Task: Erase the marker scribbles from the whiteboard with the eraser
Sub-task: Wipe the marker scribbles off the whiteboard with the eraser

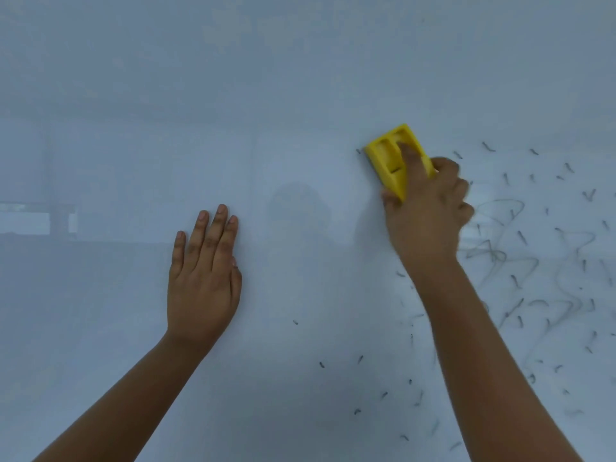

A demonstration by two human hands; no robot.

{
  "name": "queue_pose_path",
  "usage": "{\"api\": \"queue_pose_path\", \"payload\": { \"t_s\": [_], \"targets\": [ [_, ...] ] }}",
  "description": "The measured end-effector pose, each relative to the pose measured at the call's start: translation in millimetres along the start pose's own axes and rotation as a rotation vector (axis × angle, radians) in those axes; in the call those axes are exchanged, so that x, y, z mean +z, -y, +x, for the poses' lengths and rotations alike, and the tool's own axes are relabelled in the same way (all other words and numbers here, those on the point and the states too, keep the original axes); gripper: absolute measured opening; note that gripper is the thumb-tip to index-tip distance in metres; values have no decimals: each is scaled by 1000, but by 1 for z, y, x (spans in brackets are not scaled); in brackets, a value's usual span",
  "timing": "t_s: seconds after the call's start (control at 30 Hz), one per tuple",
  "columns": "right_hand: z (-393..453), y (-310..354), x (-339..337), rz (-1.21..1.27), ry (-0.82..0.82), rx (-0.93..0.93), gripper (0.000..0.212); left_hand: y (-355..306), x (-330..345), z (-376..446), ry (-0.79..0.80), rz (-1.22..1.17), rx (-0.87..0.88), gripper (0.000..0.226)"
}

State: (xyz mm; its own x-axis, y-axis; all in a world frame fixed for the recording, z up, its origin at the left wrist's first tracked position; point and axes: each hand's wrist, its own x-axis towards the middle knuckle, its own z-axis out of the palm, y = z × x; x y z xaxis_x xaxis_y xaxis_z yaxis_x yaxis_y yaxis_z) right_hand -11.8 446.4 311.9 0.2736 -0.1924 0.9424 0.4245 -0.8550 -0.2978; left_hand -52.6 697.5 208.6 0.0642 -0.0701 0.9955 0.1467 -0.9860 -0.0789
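Our right hand (pixel 426 211) grips the yellow eraser (pixel 395 158) vs the whiteboard (pixel 133 95), index finger on top; left hand (pixel 203 278) flat, fingers together.

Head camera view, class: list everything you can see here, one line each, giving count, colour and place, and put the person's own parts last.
Smooth white whiteboard: one, pale white-grey, fills the whole view.
Yellow plastic block eraser: one, yellow, right of centre, pressed to the board.
Dark marker scribbles: many, grey-black loops and short flecks, right side and lower right; a few stray flecks nearer the middle.
Left hand: one, laid flat on the board, fingers together, lower left of centre.
Right hand: one, gripping the eraser, forefinger on top.
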Motion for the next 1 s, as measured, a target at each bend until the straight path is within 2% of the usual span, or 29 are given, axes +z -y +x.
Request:
{"api": "queue_pose_path", "payload": {
  "t_s": [0.1, 0.2, 0.27, 0.4, 0.47, 0.6, 0.8, 0.9, 1.0],
  "targets": [
    [-17, 29, 10, -4, -66, -220, 66, 2, -1, -1, 11, -1, 18, 53],
    [-48, 18, 14, -6, -31, -354, 63, 4, -2, -2, 20, 2, 36, 53],
    [-46, -4, 8, -24, -41, -328, 63, 4, -2, -3, 22, 6, 41, 53],
    [-4, -21, -2, -62, -6, -95, 65, 4, -2, -5, 17, 5, 37, 53],
    [-3, -6, 0, -61, -31, -112, 67, 5, -2, -6, 20, 1, 46, 53],
    [-37, 9, 12, -76, -46, -338, 64, 6, -2, -7, 21, 7, 55, 53],
    [8, -5, -2, -74, -10, -104, 64, 5, -2, -8, 10, 5, 56, 54],
    [-3, 26, 7, -79, -86, -256, 65, 6, -1, -9, 10, 5, 51, 54],
    [-69, 37, 23, -25, -83, -402, 69, 7, -2, -10, 12, 12, 54, 55]
  ]
}}
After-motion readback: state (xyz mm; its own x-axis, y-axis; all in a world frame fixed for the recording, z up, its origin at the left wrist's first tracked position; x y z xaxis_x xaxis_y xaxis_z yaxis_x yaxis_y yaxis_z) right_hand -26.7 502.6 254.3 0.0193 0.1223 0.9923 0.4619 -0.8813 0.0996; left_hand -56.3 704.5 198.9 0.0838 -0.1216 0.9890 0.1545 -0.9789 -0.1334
